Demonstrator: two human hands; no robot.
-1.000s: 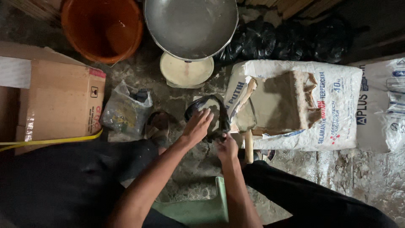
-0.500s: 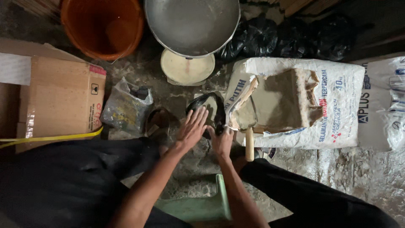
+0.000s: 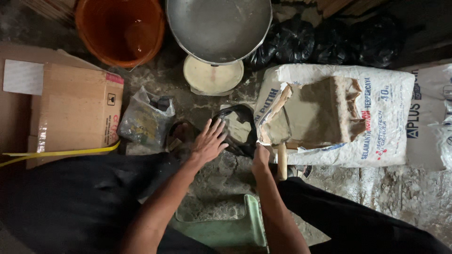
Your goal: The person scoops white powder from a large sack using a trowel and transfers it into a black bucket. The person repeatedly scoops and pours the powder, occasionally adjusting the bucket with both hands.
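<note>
A small black plastic bag (image 3: 238, 123) with grey powder in it sits on the dirty floor between my hands. My left hand (image 3: 208, 142) hovers at its left edge with fingers spread, holding nothing. My right hand (image 3: 260, 157) is closed on the bag's right rim, next to a wooden handle (image 3: 281, 162). This handle sticks out from the torn white sack (image 3: 376, 117) of grey powder lying to the right. My dark-clothed legs fill the lower part of the view.
A metal bowl (image 3: 216, 28) rests on a scale with a cream dial (image 3: 213, 77). An orange bucket (image 3: 120, 30), a cardboard box (image 3: 70, 108) and a clear bag (image 3: 146, 120) lie left. Black bags (image 3: 320, 40) are behind; a green container (image 3: 226, 226) lies near me.
My left hand has let go of the black bag's rim and opened, fingers spreading to the left. My right hand has stayed at the bag's right edge.
</note>
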